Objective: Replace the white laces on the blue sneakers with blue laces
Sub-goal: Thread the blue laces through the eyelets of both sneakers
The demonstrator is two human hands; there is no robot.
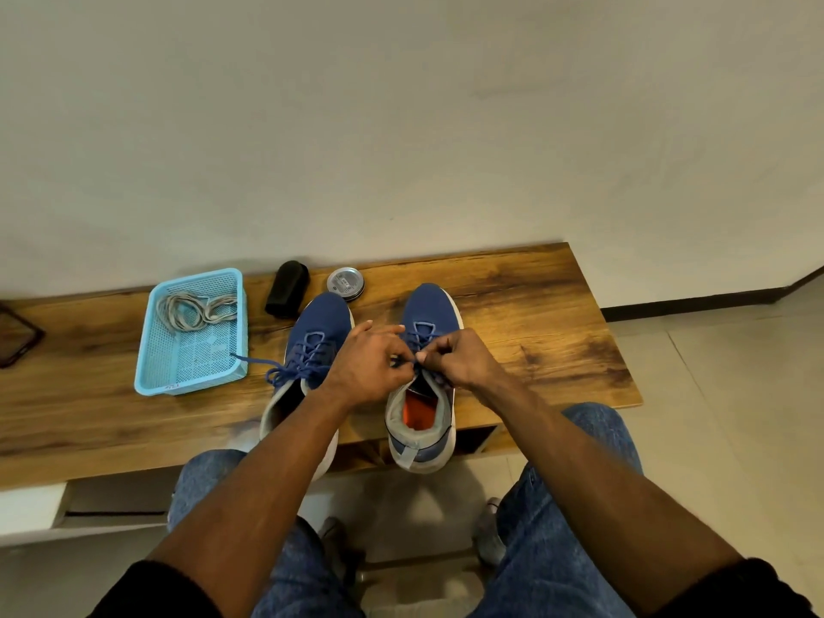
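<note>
Two blue sneakers stand side by side on the wooden bench (pixel 535 314), toes toward the wall. The left sneaker (pixel 321 323) carries a blue lace (pixel 285 370) tied in a bow, one end trailing toward the basket. The right sneaker (pixel 430 305) is threaded with a blue lace (pixel 421 334). My left hand (pixel 370 363) and my right hand (pixel 459 356) meet over its upper eyelets, each pinching a part of that lace. The white laces (pixel 196 310) lie coiled in a light blue basket (pixel 151 372) at the left.
A black brush-like block (pixel 287 289) and a round metal tin (pixel 345 283) sit behind the sneakers by the wall. A dark phone-like object (pixel 18 336) lies at the bench's far left. My knees in jeans are below the bench's front edge.
</note>
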